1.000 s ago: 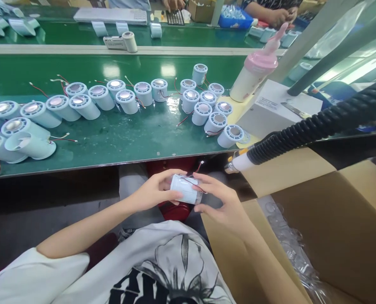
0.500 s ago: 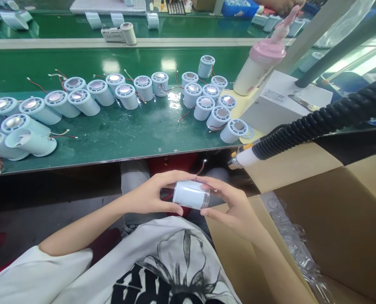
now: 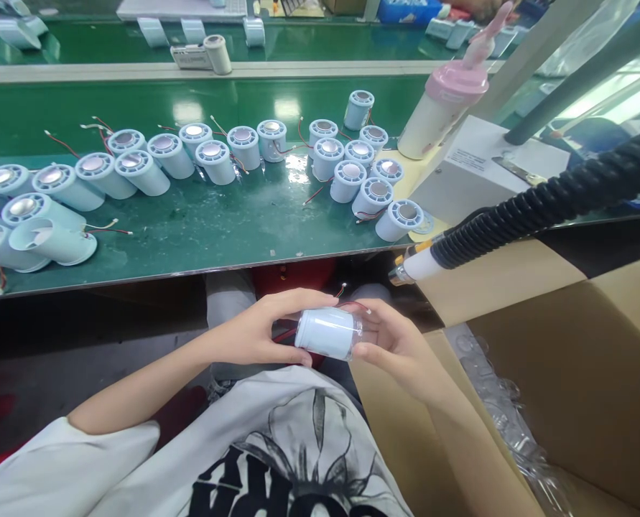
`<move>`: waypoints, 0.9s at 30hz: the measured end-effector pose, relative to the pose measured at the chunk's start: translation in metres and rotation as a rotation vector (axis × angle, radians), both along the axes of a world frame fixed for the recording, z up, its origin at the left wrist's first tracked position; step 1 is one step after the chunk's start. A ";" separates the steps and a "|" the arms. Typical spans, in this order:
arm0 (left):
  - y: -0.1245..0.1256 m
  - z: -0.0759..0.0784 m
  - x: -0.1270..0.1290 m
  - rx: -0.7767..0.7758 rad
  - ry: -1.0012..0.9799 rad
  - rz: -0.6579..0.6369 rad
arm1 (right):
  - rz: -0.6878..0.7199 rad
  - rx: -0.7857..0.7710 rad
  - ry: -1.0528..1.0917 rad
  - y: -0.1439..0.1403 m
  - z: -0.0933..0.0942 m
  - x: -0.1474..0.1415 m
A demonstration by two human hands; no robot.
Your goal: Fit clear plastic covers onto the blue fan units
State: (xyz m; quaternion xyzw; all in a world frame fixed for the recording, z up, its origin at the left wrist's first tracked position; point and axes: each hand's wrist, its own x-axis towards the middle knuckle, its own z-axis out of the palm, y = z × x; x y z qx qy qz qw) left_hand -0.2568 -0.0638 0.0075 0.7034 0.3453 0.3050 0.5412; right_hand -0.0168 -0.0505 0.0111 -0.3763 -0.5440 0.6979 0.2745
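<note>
**Both hands gripping one pale blue cylinder below the bench edge**

The left hand (image 3: 255, 330) is curling around the near-left end of a pale blue cylinder (image 3: 326, 333), its fingers arching over the top and its thumb pressing in from below. The right hand (image 3: 400, 345) is closing on the opposite end, fingertips (image 3: 363, 350) pinching what looks like a clear cap at the cylinder's right end. The cylinder is lying on its side between the two hands, held in the air over the person's lap, nearer than the edge of the green bench (image 3: 217, 237) and just left of an open cardboard box (image 3: 594, 373). A thin red wire (image 3: 342, 293) is sticking up from the cylinder between the hands.

On the bench, a row of matching cylinders (image 3: 212, 154) is standing and leaning from the far left toward the middle, and a tighter cluster (image 3: 363, 179) is sitting to the right of it, several trailing red wires. Two more are lying tipped over at the near-left corner (image 3: 50, 240). A pink-capped bottle (image 3: 443, 108) is standing at the far right beside a white box (image 3: 475, 176). A black ribbed hose (image 3: 540, 208) with a white nozzle (image 3: 414, 267) is reaching in from the right, its tip hanging just above and to the right of the right hand. Clear plastic parts (image 3: 492, 395) are lying in the cardboard box.
</note>
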 end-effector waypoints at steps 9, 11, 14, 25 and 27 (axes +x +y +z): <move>0.001 0.001 0.000 0.021 0.001 -0.024 | -0.062 -0.147 0.015 0.002 -0.001 -0.006; 0.001 0.002 0.000 0.047 0.008 -0.024 | -0.065 -0.205 0.054 0.002 -0.003 -0.007; 0.001 0.002 0.000 0.078 0.026 -0.029 | -0.057 -0.307 0.094 0.001 -0.007 -0.008; 0.000 -0.001 0.000 0.086 -0.013 -0.043 | 0.002 -0.550 0.138 -0.002 -0.006 -0.015; 0.001 -0.002 0.001 0.097 -0.037 -0.039 | 0.001 -0.608 0.148 -0.002 -0.006 -0.016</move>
